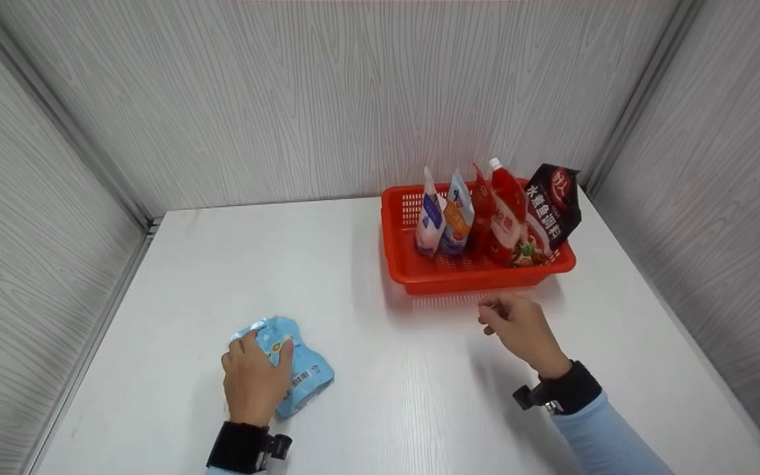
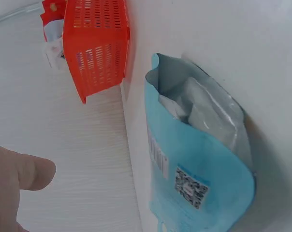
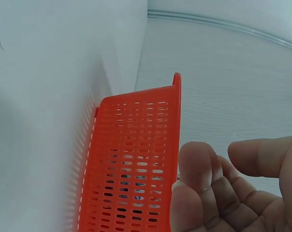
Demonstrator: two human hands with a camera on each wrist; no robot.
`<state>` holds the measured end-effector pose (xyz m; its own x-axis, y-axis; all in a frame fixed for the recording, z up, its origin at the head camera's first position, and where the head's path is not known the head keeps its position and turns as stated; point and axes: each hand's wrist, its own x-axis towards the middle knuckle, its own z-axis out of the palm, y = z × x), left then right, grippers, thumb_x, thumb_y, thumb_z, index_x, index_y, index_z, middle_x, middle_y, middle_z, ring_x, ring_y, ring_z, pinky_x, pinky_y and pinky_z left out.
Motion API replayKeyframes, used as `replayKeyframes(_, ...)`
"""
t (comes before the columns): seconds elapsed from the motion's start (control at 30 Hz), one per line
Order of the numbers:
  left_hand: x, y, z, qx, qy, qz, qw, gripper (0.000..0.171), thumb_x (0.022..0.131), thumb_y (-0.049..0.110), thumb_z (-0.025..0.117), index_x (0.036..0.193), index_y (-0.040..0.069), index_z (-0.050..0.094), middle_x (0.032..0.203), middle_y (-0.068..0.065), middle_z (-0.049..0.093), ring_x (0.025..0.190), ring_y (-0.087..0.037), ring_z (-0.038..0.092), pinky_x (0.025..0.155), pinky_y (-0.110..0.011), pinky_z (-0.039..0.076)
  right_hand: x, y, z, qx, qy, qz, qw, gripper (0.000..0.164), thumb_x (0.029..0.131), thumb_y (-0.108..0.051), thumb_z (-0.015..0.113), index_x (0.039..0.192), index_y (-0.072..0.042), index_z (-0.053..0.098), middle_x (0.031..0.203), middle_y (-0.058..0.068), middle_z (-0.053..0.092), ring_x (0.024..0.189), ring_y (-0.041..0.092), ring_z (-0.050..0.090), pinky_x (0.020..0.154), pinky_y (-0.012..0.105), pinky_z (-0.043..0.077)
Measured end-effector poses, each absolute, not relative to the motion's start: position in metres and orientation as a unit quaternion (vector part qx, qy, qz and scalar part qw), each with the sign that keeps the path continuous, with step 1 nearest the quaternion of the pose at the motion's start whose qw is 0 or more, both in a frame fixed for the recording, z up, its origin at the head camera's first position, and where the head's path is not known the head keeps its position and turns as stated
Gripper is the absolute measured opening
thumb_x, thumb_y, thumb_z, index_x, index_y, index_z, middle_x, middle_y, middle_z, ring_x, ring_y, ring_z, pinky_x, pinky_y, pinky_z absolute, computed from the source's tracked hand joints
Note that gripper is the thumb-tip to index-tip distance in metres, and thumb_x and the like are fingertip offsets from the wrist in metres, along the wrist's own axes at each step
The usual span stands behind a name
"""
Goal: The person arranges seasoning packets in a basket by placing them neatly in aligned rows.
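A light-blue pouch (image 1: 311,376) with a barcode lies on the white table at the left. My left hand (image 1: 254,379) is over its left side, thumb and fingers spread apart. In the left wrist view the pouch (image 2: 199,169) shows a printed square code and a silvery-grey hollow end. There the left thumb (image 2: 25,171) stands apart from it, and the other fingers are out of sight. My right hand (image 1: 518,330), fingers loosely bent and holding nothing, is just in front of the red basket (image 1: 479,284). In the right wrist view its fingers (image 3: 197,166) appear beside the basket's rim.
Several packets stand in the basket: a pink-and-white bag (image 1: 430,224), a blue-and-orange bag (image 1: 458,221), a red spouted pouch (image 1: 506,211) and a black packet (image 1: 555,204) leaning over the right rim. Grey wood-grain panels (image 1: 274,99) enclose the table's back and sides.
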<state>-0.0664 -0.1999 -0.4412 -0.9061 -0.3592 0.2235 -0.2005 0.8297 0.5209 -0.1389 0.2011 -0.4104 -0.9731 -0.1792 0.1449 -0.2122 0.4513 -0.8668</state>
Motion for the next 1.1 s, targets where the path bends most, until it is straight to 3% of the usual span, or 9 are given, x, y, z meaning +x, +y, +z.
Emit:
replayKeyframes(0.1,-0.066,-0.207,-0.445,0.188,-0.941,-0.259,0.105,0.084,0.085,0.057,0.048,0.131,-0.01,0.03,0.112,-0.028,0.039,0.097,-0.039,0.039,0.066,-0.048,0.041,-0.131,0.197,-0.403,0.101,-0.848,0.52,0.007,0.011,0.088,-0.014,0.061,0.095,-0.006,0.064,0.077,0.01,0.063,0.065,0.028,0.063,0.062,0.037,0.053)
replayKeyframes(0.23,-0.067,-0.218,-0.454,0.221,-0.936,-0.27,0.046,0.102,0.081,0.067,0.043,0.139,-0.01,0.01,0.112,-0.032,0.034,0.096,-0.042,0.039,0.064,-0.047,0.041,-0.133,0.195,-0.409,0.094,-0.847,0.523,0.001,0.01,0.088,-0.016,0.061,0.093,-0.007,0.064,0.076,0.01,0.063,0.064,0.025,0.063,0.062,0.038,0.052)
replayKeyframes(0.43,-0.068,-0.22,-0.465,0.236,-0.928,-0.285,-0.03,0.117,0.075,0.076,0.039,0.14,-0.008,-0.011,0.119,-0.039,0.036,0.093,-0.043,0.051,0.062,-0.044,0.045,-0.136,0.201,-0.43,0.092,-0.841,0.533,0.0,0.01,0.088,-0.019,0.061,0.09,-0.01,0.064,0.077,0.011,0.064,0.062,0.02,0.062,0.063,0.04,0.053)
replayKeyframes(0.57,-0.069,-0.216,-0.467,0.24,-0.921,-0.302,-0.049,0.124,0.071,0.078,0.042,0.138,-0.009,-0.014,0.119,-0.039,0.042,0.082,-0.037,0.056,0.053,-0.037,0.045,-0.133,0.202,-0.438,0.084,-0.839,0.537,-0.014,0.009,0.088,-0.018,0.061,0.09,-0.01,0.065,0.076,0.01,0.064,0.061,0.02,0.062,0.063,0.04,0.053)
replayKeyframes(0.77,-0.069,-0.214,-0.469,0.243,-0.917,-0.31,-0.059,0.126,0.07,0.075,0.051,0.137,-0.015,-0.008,0.091,-0.029,0.058,0.059,-0.025,0.056,0.04,-0.031,0.039,-0.131,0.2,-0.446,0.072,-0.839,0.538,-0.021,0.009,0.088,-0.017,0.061,0.091,-0.01,0.065,0.077,0.013,0.064,0.061,0.02,0.063,0.063,0.039,0.053)
replayKeyframes(0.93,-0.071,-0.214,-0.473,0.241,-0.913,-0.326,-0.054,0.125,0.071,0.071,0.056,0.135,-0.019,-0.004,0.085,-0.027,0.058,0.058,-0.025,0.057,0.041,-0.032,0.041,-0.131,0.2,-0.45,0.063,-0.835,0.546,-0.038,0.009,0.088,-0.017,0.061,0.092,-0.01,0.065,0.08,0.016,0.064,0.062,0.02,0.063,0.063,0.035,0.053)
replayKeyframes(1.1,-0.073,-0.214,-0.475,0.245,-0.906,-0.343,-0.041,0.125,0.071,0.067,0.059,0.135,-0.018,-0.007,0.097,-0.033,0.055,0.066,-0.027,0.058,0.044,-0.031,0.043,-0.132,0.201,-0.453,0.063,-0.829,0.554,-0.047,0.013,0.088,-0.017,0.061,0.094,-0.006,0.065,0.081,0.018,0.064,0.063,0.022,0.063,0.063,0.035,0.053)
